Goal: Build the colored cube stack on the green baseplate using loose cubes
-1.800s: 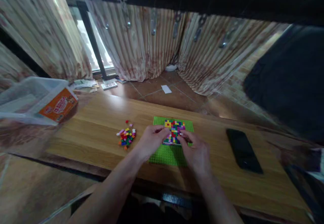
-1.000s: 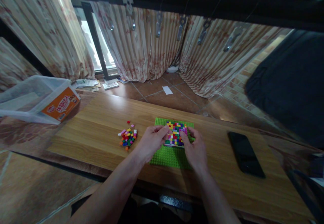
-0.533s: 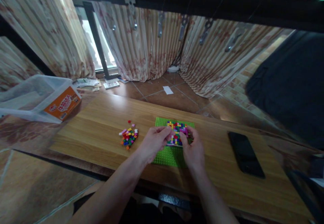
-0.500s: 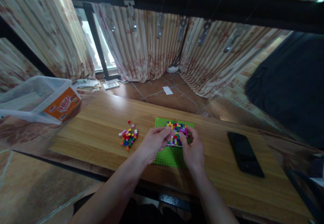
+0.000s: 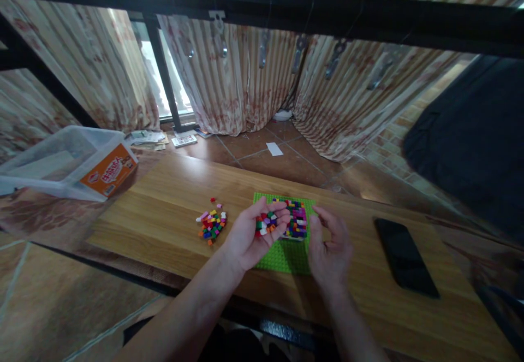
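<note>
My left hand is turned palm up, its fingers curled into a cup around several small toy bricks in mixed colours. It hovers over the left part of a green studded baseplate. On that plate stands a multicoloured brick build, partly hidden behind my left fingers. Just right of the build is my right hand, thumb and fingers apart with nothing seen between them. A loose pile of small coloured bricks lies on the table to the left.
A black phone lies on the right of the wooden table. At the far left sits a clear plastic bin with an orange label. Papers lie behind it, and curtains hang at the back.
My left hand has rolled palm up, showing the bricks in it. My right hand has pulled away from the build to the right, and its fingers have spread. The view has shifted slightly.
</note>
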{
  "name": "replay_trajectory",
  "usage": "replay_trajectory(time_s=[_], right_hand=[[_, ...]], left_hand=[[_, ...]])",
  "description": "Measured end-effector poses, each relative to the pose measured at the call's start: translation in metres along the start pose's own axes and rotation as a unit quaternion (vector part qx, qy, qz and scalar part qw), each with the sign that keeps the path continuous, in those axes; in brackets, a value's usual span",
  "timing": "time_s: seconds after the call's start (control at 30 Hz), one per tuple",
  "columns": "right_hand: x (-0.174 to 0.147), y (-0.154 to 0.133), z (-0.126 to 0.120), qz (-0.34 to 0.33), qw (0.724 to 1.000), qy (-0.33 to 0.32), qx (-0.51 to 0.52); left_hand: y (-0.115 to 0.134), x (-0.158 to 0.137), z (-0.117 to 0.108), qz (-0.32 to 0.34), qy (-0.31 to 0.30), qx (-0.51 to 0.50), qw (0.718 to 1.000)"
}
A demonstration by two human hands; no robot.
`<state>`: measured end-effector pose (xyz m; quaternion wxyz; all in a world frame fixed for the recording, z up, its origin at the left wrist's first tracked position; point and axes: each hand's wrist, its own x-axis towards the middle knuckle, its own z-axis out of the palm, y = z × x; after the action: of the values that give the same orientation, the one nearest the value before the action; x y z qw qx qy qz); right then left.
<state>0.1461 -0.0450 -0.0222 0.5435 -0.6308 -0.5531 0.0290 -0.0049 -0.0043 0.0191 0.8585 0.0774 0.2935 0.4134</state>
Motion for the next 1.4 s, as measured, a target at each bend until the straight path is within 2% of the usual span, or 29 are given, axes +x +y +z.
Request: replay_trajectory(time_s=[0.1, 0.2, 0.33, 0.57, 0.77, 0.87, 1.0, 1.17, 1.3, 1.4], right_hand=[[-0.006, -0.016, -0.005, -0.090, 0.995, 0.008, 0.034], [-0.017, -0.029, -0.003, -0.146, 0.987, -0.044, 0.048], [-0.023, -0.036, 0.004, -0.153, 0.981, -0.109, 0.057], [-0.018, -0.031, 0.002, -0.174, 0.963, -0.199, 0.042], [-0.019, -0.034, 0.001, -0.130, 0.974, -0.178, 0.060], [-0.017, -0.034, -0.002, -0.080, 0.984, -0.128, 0.096], [-0.009, -0.029, -0.009, -0.038, 0.990, -0.067, 0.117], [-0.004, -0.023, -0.013, -0.022, 0.990, -0.099, 0.099], [-0.004, -0.022, -0.014, -0.028, 0.986, -0.130, 0.099], [-0.005, -0.023, -0.014, -0.011, 0.983, -0.138, 0.119]], left_hand=[[-0.001, -0.001, 0.002, 0.018, -0.023, -0.035, 0.999], [-0.003, -0.002, 0.004, 0.028, -0.045, -0.050, 0.997], [-0.006, -0.003, 0.006, 0.019, -0.064, -0.053, 0.996], [-0.009, -0.003, 0.003, 0.017, -0.072, -0.019, 0.997], [-0.012, -0.004, 0.007, 0.010, -0.048, -0.009, 0.999], [-0.011, -0.007, 0.009, 0.015, -0.025, 0.006, 1.000], [-0.012, -0.013, 0.008, 0.019, 0.010, 0.123, 0.992], [-0.015, -0.016, 0.007, 0.036, -0.033, 0.273, 0.961], [-0.017, -0.012, 0.004, 0.078, -0.031, 0.313, 0.946], [-0.017, -0.011, 0.003, 0.069, -0.041, 0.308, 0.948]])
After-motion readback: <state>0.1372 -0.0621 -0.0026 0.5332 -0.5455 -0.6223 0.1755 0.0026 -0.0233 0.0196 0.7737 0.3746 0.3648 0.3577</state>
